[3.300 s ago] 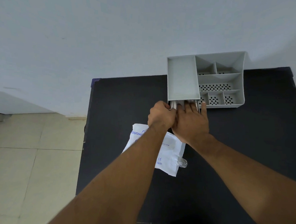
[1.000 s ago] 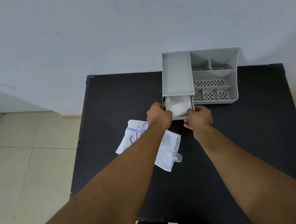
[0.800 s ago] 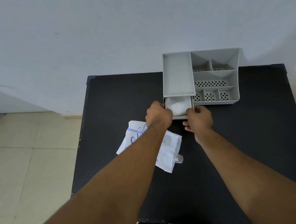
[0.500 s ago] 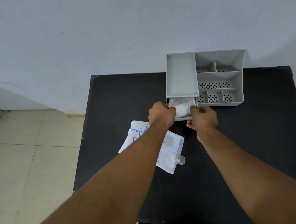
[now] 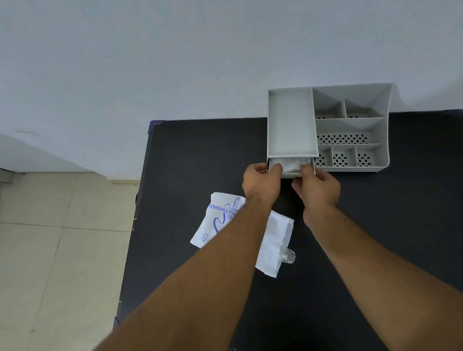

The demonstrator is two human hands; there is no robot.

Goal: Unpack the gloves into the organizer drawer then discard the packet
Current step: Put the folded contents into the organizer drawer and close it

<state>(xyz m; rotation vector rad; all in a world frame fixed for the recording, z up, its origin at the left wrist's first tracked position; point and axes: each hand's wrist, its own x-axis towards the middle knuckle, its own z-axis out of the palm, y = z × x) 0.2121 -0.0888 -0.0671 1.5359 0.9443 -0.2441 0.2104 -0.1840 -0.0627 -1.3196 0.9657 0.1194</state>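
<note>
A grey plastic organizer (image 5: 290,122) stands at the back of the black table (image 5: 383,239). Its small drawer (image 5: 290,174) sticks out a short way at the front left, with pale gloves (image 5: 290,162) visible inside. My left hand (image 5: 261,181) grips the drawer's left front corner and my right hand (image 5: 316,187) grips its right front corner. The white glove packet (image 5: 216,220) with blue print lies flat on the table under my left forearm, partly hidden by it.
A crumpled bit of clear plastic (image 5: 286,254) lies at the packet's right edge. The organizer's right half has several open compartments (image 5: 343,138) with perforated floors. Beige floor tiles (image 5: 44,245) lie left of the table, a pale wall behind.
The drawer has slid inward over the last second; less of it and of the gloves shows now. Both hands followed it toward the organizer. The packet has stayed put.
</note>
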